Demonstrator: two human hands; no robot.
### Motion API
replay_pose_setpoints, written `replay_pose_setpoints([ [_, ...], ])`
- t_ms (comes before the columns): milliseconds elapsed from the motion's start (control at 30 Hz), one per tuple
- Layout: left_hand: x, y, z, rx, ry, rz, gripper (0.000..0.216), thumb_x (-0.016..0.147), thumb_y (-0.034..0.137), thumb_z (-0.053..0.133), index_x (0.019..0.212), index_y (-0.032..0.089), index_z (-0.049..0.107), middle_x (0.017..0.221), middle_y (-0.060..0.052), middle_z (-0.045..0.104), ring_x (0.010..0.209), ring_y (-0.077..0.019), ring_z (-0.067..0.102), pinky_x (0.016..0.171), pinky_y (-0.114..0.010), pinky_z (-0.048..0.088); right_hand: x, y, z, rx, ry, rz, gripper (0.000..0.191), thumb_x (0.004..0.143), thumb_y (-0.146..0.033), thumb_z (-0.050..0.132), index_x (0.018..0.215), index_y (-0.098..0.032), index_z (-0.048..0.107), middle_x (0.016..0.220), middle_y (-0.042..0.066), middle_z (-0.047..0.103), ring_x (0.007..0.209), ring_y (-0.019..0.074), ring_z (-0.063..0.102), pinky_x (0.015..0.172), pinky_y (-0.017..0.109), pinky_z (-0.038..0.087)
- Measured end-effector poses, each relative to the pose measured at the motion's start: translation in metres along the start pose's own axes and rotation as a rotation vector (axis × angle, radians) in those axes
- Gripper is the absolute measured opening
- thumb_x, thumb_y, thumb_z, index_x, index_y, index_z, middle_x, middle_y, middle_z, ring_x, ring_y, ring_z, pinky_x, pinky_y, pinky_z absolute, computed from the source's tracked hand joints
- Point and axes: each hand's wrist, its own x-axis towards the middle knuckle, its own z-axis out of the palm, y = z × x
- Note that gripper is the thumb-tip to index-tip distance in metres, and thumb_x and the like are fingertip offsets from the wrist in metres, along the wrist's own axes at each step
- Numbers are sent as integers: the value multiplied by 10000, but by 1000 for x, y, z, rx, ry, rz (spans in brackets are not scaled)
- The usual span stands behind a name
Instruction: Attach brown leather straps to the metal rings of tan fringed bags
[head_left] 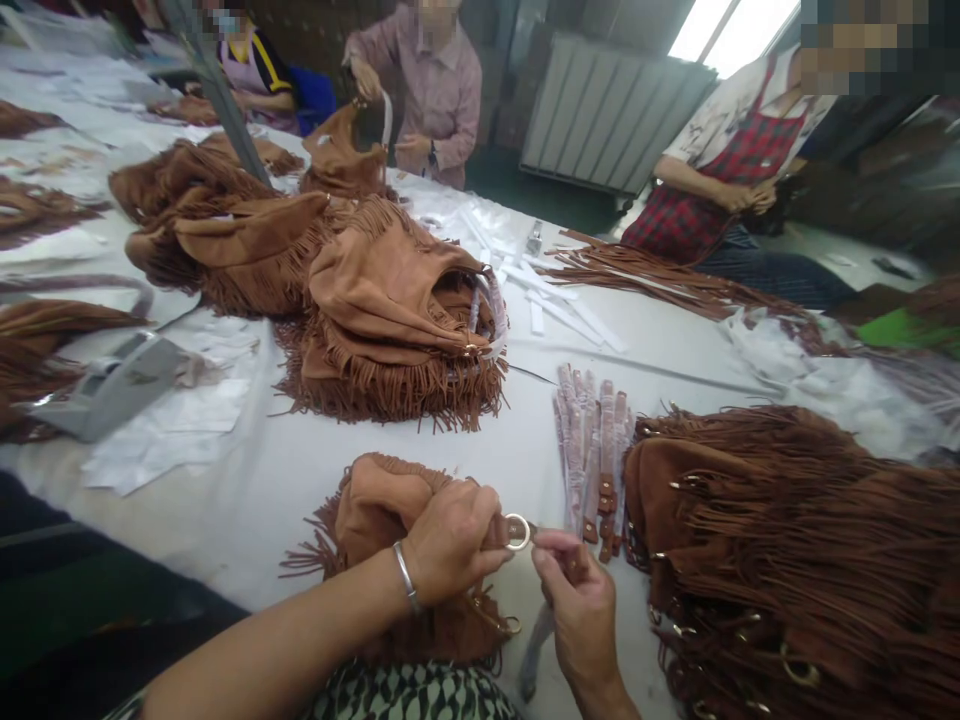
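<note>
My left hand grips the bag by its ring, just left of my right hand, which is pinching the strap end.

Long white worktable, pale ribbed radiator beyond it, bright daylight window high on the right.

At 6 o'clock the left hand grips a fringed bag just behind its metal ring. The right hand, at 5 o'clock, pinches what looks like a strap at the ring. A strap bundle lies just beyond. A bag pile fills 4 o'clock, and another bag sits mid-frame on the table.
</note>
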Motion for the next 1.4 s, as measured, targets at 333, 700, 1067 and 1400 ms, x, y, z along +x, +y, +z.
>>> replay_pose_setpoints([
  [333,-17,18,9,-56,128,49,198,729,275,618,772,170,456,757,-41,535,735,-194,481,655,-306,395,-42,-9,26,374,90,140,255,743,-422,644,699,-193,542,504,-66,331,441,73,264,415,197,245],
  [700,-22,23,6,-219,10,26,198,665,217,587,789,183,436,759,-28,557,713,-165,517,625,-255,401,-40,-29,6,682,-314,365,275,741,-363,671,700,-165,484,535,-87,301,392,16,187,369,152,162],
  [1067,-16,24,6,-174,-19,69,144,697,221,569,781,180,460,723,-18,551,671,-157,511,614,-258,397,-19,-31,-26,483,-463,473,261,801,-399,597,761,-146,549,537,-62,428,345,-1,255,350,160,133],
  [1400,-13,37,13,-146,-82,84,174,680,228,591,773,177,453,731,-22,566,682,-163,519,613,-256,404,-15,-14,-25,630,-435,491,315,730,-379,680,637,-144,491,498,-76,382,347,6,281,351,152,168],
])
